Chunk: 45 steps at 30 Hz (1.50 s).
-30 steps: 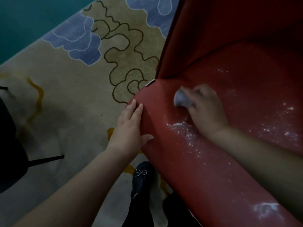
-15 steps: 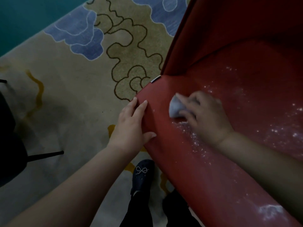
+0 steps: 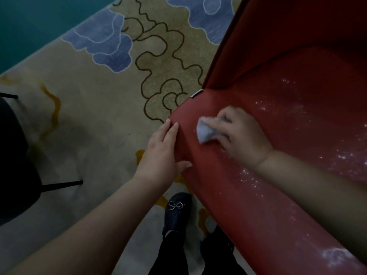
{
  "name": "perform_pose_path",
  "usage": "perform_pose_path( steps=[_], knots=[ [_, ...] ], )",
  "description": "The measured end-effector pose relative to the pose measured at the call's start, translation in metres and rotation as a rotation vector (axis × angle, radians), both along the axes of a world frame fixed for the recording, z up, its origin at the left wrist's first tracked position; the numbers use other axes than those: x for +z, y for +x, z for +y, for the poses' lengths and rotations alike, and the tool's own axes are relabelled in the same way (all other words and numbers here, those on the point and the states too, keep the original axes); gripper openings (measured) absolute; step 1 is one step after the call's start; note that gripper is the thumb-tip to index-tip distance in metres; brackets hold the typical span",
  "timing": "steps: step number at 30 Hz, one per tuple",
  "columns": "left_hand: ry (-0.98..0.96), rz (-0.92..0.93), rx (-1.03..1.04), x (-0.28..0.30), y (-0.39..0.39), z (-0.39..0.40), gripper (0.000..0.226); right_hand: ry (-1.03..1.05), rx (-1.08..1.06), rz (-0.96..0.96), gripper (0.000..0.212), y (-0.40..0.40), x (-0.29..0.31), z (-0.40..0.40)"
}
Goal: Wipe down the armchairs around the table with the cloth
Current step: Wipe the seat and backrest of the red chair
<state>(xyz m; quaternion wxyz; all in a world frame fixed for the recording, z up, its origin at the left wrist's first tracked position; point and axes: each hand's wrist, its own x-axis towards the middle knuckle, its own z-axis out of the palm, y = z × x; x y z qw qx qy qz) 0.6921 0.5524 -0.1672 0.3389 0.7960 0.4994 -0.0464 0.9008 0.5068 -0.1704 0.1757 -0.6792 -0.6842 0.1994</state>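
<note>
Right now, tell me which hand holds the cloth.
The right hand grips the pale cloth on the red armchair; the left hand rests flat, empty.

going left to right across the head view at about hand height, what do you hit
dark chair → patterned rug → left hand resting on the red armchair's edge → cloth → right hand gripping it → powder-speckled red armchair
</note>
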Motion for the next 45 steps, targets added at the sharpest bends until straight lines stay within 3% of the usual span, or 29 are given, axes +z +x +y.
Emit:
perform_pose_path(
  steps=[3, 11, 13, 17, 25, 32, 36, 38, 40, 45],
  knots=[
    [0.007, -0.003, 0.025, -0.002, 0.003, -0.003, 0.103, 0.023, -0.122, 0.020, 0.042, -0.012, -0.003, 0.040],
    [0.015, 0.021, 0.010, 0.001, 0.004, -0.003, 0.103, -0.020, 0.302, 0.002, 0.036, 0.005, 0.003, -0.029],
    [0.030, 0.039, -0.010, 0.003, 0.006, -0.004, 0.103, 0.006, 0.211, -0.031, 0.039, 0.026, 0.000, -0.030],
    [0.100, 0.051, -0.013, 0.002, 0.020, -0.009, 0.100, 0.068, -0.225, 0.026, 0.042, 0.032, -0.006, -0.003],
    [0.160, 0.075, -0.080, 0.003, 0.024, -0.019, 0.095, 0.007, 0.074, -0.011, 0.044, 0.023, 0.002, -0.095],
    [0.165, 0.078, -0.057, 0.001, 0.029, -0.029, 0.095, 0.035, -0.409, 0.062, 0.044, 0.040, -0.006, -0.039],
    [0.178, 0.082, -0.073, 0.002, 0.029, -0.030, 0.093, 0.013, -0.063, 0.031, 0.041, 0.019, -0.003, -0.089],
    [0.176, 0.078, -0.091, 0.003, 0.030, -0.030, 0.090, 0.003, -0.001, 0.042, 0.038, 0.025, 0.000, -0.117],
    [0.186, 0.068, -0.111, 0.005, 0.033, -0.030, 0.086, 0.030, -0.042, 0.065, 0.040, 0.037, 0.002, -0.123],
    [0.216, 0.017, -0.065, 0.007, 0.053, -0.024, 0.077, 0.153, -0.419, 0.094, 0.046, 0.072, 0.001, -0.052]
  ],
)
